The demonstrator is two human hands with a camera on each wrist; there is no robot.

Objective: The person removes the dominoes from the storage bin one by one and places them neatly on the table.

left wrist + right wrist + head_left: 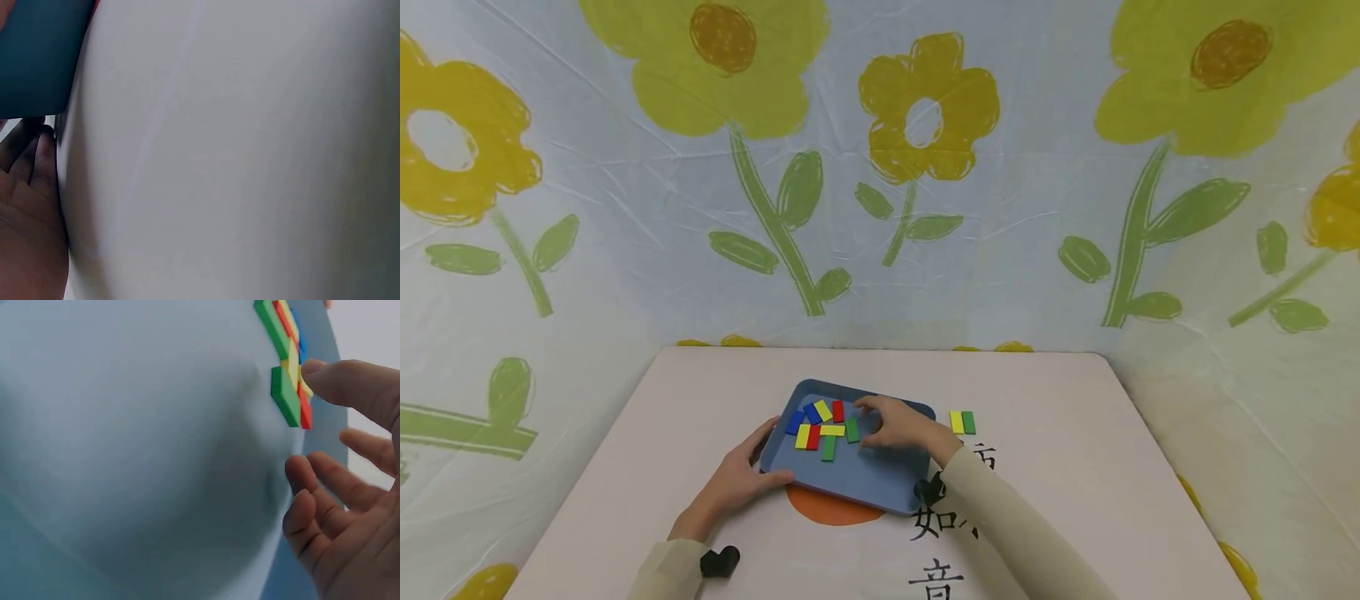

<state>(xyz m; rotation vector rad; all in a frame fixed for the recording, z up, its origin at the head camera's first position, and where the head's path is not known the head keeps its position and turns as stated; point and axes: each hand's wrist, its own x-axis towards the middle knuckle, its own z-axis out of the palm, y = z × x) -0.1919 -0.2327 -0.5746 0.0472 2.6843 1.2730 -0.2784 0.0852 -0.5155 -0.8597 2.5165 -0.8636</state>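
A blue tray [880, 479] lies on the table, turned slightly. My left hand [737, 479] grips its left end, thumb along the near side and fingers at the left side; in the left wrist view those fingers curl by the tray's corner [37, 62]. Over the tray's right half, my right hand [898, 423] hovers with thumb and fingers spread and nothing between them. Left of it lie several small flat blocks in red, yellow, blue and green, the nearest a green block [852, 430]. The right wrist view shows a green block [284, 397] beside the thumb.
Right of the tray, a yellow block [956, 422] and a green block [968, 422] lie side by side on the table [1060, 467]. Black characters and an orange disc [831, 507] are printed on the tabletop. A flowered curtain [1000, 292] closes in the back and sides.
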